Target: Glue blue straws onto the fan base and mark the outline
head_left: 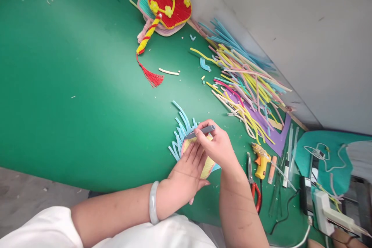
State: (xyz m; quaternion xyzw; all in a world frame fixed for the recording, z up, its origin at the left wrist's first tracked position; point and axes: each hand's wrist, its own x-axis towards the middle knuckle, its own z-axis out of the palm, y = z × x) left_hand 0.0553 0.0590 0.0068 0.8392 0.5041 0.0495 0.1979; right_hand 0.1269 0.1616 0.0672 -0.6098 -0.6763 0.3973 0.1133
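A yellow piece (207,167) with a pink edge lies on the green table, and light blue strips (180,128) fan out from its upper left side. My left hand (186,172) rests flat over this piece, fingers stretched out and pressing on it, a pale bangle on the wrist. Pinched in my right hand (216,143) is a thin grey tool (203,131), its tip at the base of the blue strips. Part of the yellow piece is hidden beneath both hands.
Finished fans (171,0) with a red tassel (152,75) lie at the top. Colourful fuzzy sticks (247,73) are heaped on purple paper (279,137) to the right. Scissors (254,190), a yellow glue gun (262,162), glue sticks and a power strip (322,209) with cables sit lower right.
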